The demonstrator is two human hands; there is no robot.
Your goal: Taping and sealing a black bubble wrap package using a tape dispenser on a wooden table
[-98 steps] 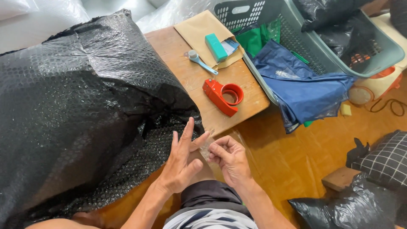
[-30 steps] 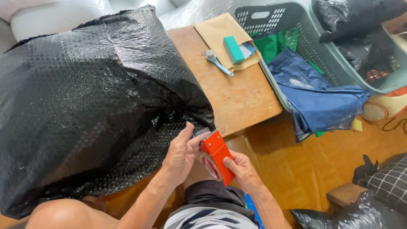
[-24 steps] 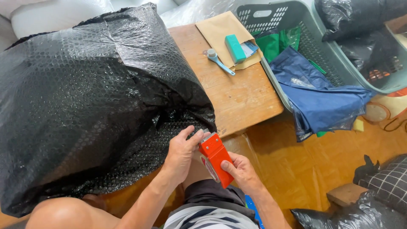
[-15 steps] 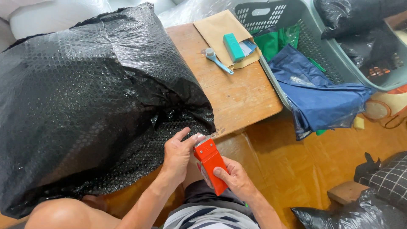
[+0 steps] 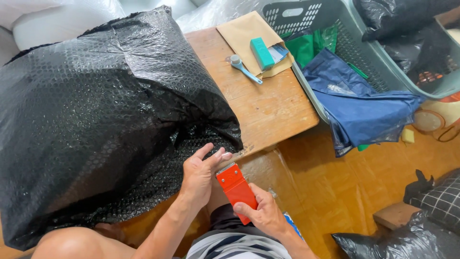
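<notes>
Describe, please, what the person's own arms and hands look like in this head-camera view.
Both forearms are bare right up to the bottom edge of the picture, with no sleeves showing. The left hand and the right hand carry no gloves, and no ring, watch or wristband is visible. Below them show dark shorts and a grey, white and dark striped top.

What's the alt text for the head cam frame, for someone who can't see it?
The right hand holds a red tape dispenser at the near edge of a large bundle wrapped in black bubble wrap, where the left hand rests. Behind, a wooden table carries a brown envelope; a grey basket holds blue cloth.
</notes>
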